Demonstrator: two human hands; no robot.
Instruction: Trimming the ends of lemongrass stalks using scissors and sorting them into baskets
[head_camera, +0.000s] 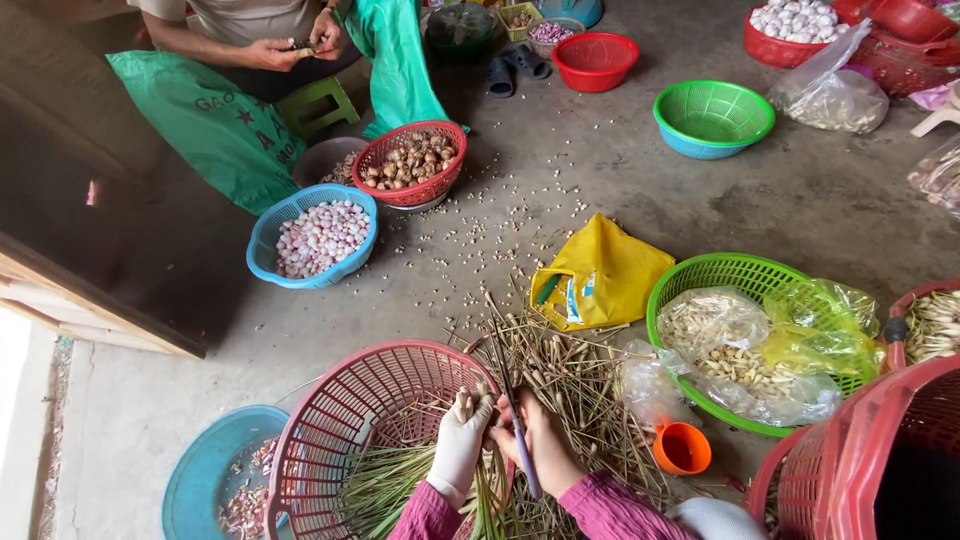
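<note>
Soft, even daylight, sharp focus, overexposed lower-left corner, deep shadow upper left.

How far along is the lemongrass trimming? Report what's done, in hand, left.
Done: cut scraps litter the floor. In hand: left hand, gloved, grips a stalk over the pink basket; right hand holds a knife. Left: green stalks in that basket.

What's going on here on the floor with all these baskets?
A person seated on the concrete floor holds a lemongrass stalk in a white-gloved left hand and a thin knife in the bare right hand, over a pink basket with green trimmings. Cut scraps lie piled ahead. Across the floor, a second person's hands work on something small above a red basket of unpeeled shallots and a blue basket of peeled ones.
</note>
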